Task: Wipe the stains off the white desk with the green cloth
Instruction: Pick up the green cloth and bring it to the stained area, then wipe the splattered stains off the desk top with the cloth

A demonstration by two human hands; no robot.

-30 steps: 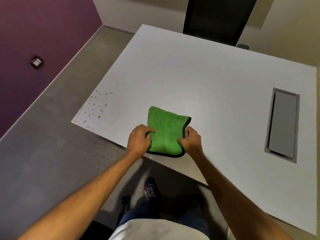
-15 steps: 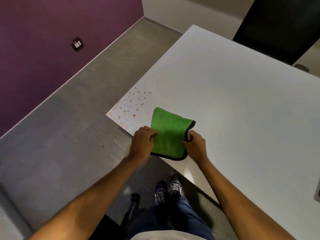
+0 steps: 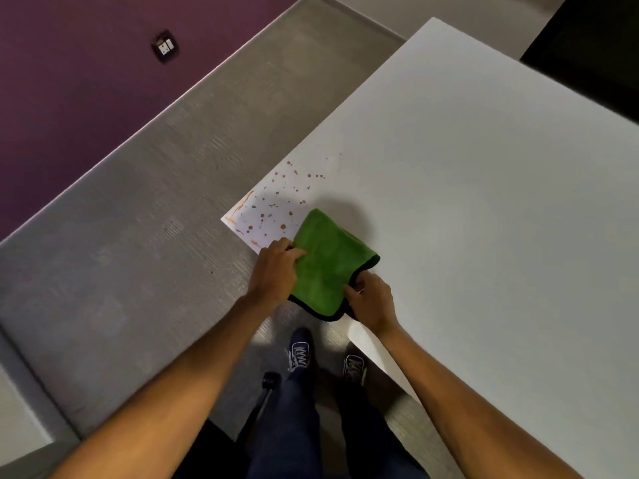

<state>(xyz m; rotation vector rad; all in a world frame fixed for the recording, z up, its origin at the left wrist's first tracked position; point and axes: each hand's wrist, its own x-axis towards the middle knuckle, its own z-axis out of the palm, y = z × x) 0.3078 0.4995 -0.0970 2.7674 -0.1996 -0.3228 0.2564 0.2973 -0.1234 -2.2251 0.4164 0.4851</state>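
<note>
Green cloth (image 3: 326, 267) is a fuzzy microfiber-looking thing, folded into a rough rounded rectangle with a thin black stitched border showing along the edges nearest the person. It's lying flat on the white desk (image 3: 484, 202), right between the two hands, near the desk's corner. Left hand (image 3: 275, 271) sits on the cloth's left edge, fingers curled and pinching the fabric there, so it's closed on the cloth rather than spread out. Right hand (image 3: 371, 304) is doing the same on the opposite side, fingers bent and gripping the black-trimmed edge at the near right corner. The hands are apart, with the width of the cloth between them. Just beyond the left hand, and touching up against the cloth's far left edge, are the stains (image 3: 280, 202): a scatter of small reddish-brown dots and a few orange streaks along the desk's edge, all on the corner and not yet wiped. Desk surface is smooth, matte and plain white with sharp straight edges; the cloth throws a soft shadow on it past its far side. Below the hands you can see dark blue trousers and a pair of dark sneakers (image 3: 301, 350) with white laces on a grey textured carpet floor (image 3: 138, 236). Way off past the left hand there's a purple wall (image 3: 69, 81) with a small dark wall socket (image 3: 165, 47).
</note>
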